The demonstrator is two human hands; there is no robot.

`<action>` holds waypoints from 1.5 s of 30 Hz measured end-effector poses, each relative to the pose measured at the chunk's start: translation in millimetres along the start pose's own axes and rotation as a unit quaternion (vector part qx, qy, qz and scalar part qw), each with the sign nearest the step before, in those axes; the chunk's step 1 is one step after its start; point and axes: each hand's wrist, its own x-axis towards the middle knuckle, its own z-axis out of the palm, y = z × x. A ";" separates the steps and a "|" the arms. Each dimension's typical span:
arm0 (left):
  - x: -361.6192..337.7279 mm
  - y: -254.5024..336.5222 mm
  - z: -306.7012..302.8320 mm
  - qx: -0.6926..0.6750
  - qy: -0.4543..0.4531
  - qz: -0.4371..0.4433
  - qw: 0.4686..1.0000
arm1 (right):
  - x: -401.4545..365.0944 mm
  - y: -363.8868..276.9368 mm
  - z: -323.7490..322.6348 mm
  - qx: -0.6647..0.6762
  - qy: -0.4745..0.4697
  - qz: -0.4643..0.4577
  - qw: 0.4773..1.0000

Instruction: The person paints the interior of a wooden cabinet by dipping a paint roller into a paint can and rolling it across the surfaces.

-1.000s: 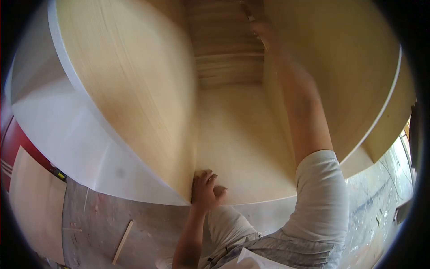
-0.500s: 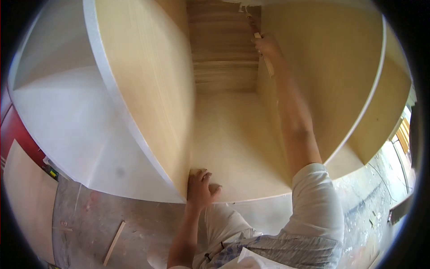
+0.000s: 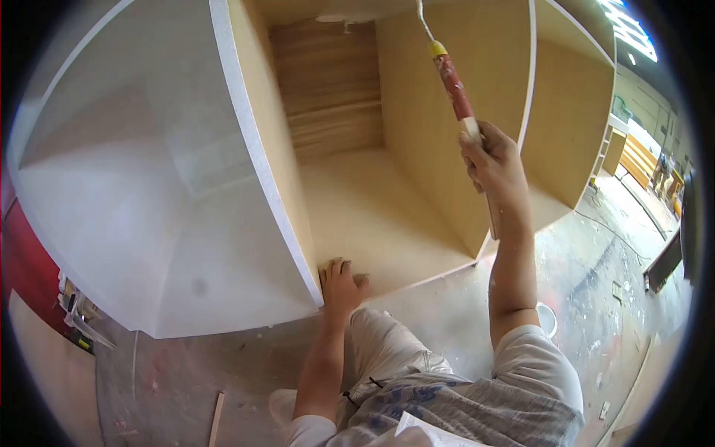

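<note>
In my right hand (image 3: 491,164) is a paint roller (image 3: 453,82) with a paint-spotted red handle, a yellow collar and a wooden stick extending its lower end. Its metal rod is coated white and runs past the top of the view, so the roller head is hidden. My left hand (image 3: 342,287) lies with fingers spread on the front of the cabinet's bottom board (image 3: 380,223), beside the left side panel (image 3: 261,141). Brown streaky wood forms the back panel (image 3: 331,89), with white paint (image 3: 346,21) along its top.
A white-faced compartment (image 3: 134,164) adjoins on the left, and another bay (image 3: 570,112) on the right. A white bucket (image 3: 547,320) stands behind my right arm. On the paint-stained floor lie a wooden strip (image 3: 217,417) and a cable (image 3: 614,235).
My right hand has drawn the paint roller out of the cabinet, toward me and to the right. The view has shifted right. My left hand stays at the bottom board's edge.
</note>
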 end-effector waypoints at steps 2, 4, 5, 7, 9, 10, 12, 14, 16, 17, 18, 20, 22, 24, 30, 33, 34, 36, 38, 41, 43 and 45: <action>0.2 0.9 1.1 0.010 0.009 0.006 1.000 | -27.7 -14.9 -14.3 0.024 -0.003 0.020 0.999; 3.6 1.7 0.2 0.006 0.000 0.005 1.000 | -48.4 -24.4 -23.2 0.022 0.010 0.023 0.999; 4.7 3.0 -1.1 0.003 -0.006 -0.003 1.000 | -56.0 -27.8 -26.4 0.021 0.016 0.024 0.999; 6.1 6.2 -3.5 0.006 -0.014 -0.005 1.000 | -66.1 -30.7 -33.4 0.000 0.023 0.011 1.000; 6.0 7.9 -8.0 0.010 -0.024 -0.009 1.000 | -78.3 -34.7 -36.7 -0.017 0.033 0.000 0.999; 6.6 8.6 -9.8 0.015 -0.031 -0.011 0.999 | -83.5 -35.2 -38.1 -0.020 0.037 0.001 0.999; 4.1 8.4 -8.6 0.014 -0.040 -0.012 0.999 | -92.6 -34.9 -41.7 -0.007 0.038 -0.007 0.999; 4.2 7.9 -8.1 0.009 -0.034 -0.019 0.999 | -103.4 -34.9 -45.4 -0.009 0.052 0.004 0.999; 3.8 7.9 -7.7 0.011 -0.036 -0.019 0.999 | -108.4 -33.5 -49.5 -0.007 0.063 0.016 0.998; 3.8 8.5 -8.0 0.015 -0.040 -0.018 0.999 | -109.2 -32.5 -52.6 -0.009 0.062 0.006 0.998; 3.6 9.1 -8.0 0.015 -0.041 -0.018 0.999 | -109.7 -31.2 -54.3 -0.011 0.061 -0.002 0.998; 3.1 8.4 -6.9 0.011 -0.037 -0.011 0.999 | -105.1 -33.4 -54.7 -0.018 0.053 -0.010 0.998; 3.1 6.3 -2.4 0.016 -0.037 -0.013 0.999 | -97.3 -32.5 -51.5 -0.023 0.042 -0.021 0.999; 4.4 4.4 -2.0 0.019 -0.033 -0.016 0.999 | -86.6 -30.0 -45.2 -0.006 0.034 -0.015 0.999; -0.6 1.6 -1.2 0.007 -0.012 -0.007 1.000 | -33.8 -19.6 -8.8 -0.019 0.012 0.000 1.000; -2.3 1.0 -3.0 0.005 -0.001 0.003 1.000 | 15.1 -4.6 16.2 -0.050 -0.013 0.017 0.999; -2.2 0.9 -4.5 0.007 -0.013 0.000 1.000 | 35.4 2.6 27.5 -0.052 -0.022 0.022 0.998; -1.2 1.8 -7.1 0.014 -0.025 -0.014 0.999 | 83.7 21.1 53.0 -0.075 -0.023 -0.012 0.997; 2.2 2.0 -11.4 0.030 -0.035 0.002 0.999 | 136.5 42.3 77.2 -0.077 -0.053 -0.029 0.995; 2.8 3.6 -21.4 -0.011 -0.039 -0.009 0.999 | 233.7 91.5 130.0 -0.169 -0.038 0.019 0.985; 3.1 8.4 -25.9 -0.007 -0.033 -0.019 0.999 | 270.5 102.7 154.9 -0.150 -0.049 -0.013 0.987; -1.6 9.3 -27.0 -0.003 -0.030 -0.029 0.999 | 284.0 111.0 170.2 -0.130 -0.059 -0.041 0.989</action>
